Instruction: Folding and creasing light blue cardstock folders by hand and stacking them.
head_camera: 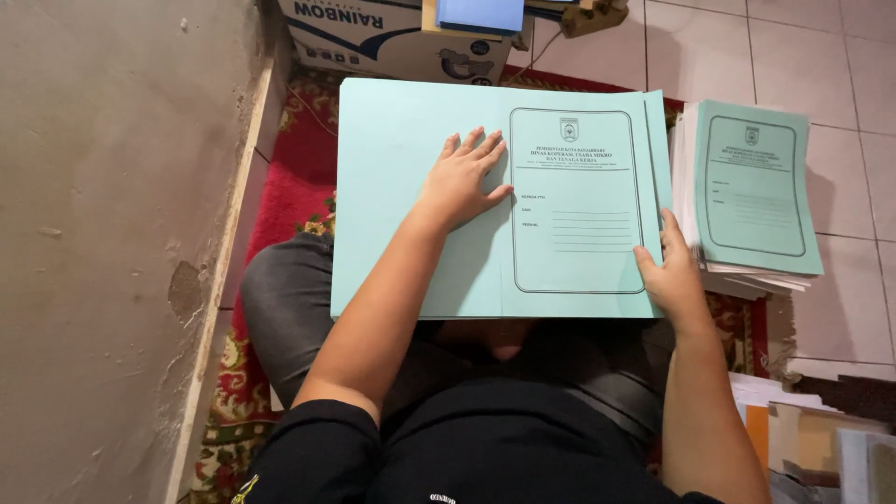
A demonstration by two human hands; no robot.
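Head view is showing a person sitting on a red patterned rug, an open pale green paper folder lying across the lap. Left hand is pressing flat, fingers spread and released, beside the centre fold. Right hand is pinching the folder's right edge, thumb on top. Just beside it, a stack of matching green folders is resting on the tiled floor. The step in hand is probably creasing or closing the folder, though the far flap is hard to read. Next would call for a steady left palm while the right lifts the edge over.
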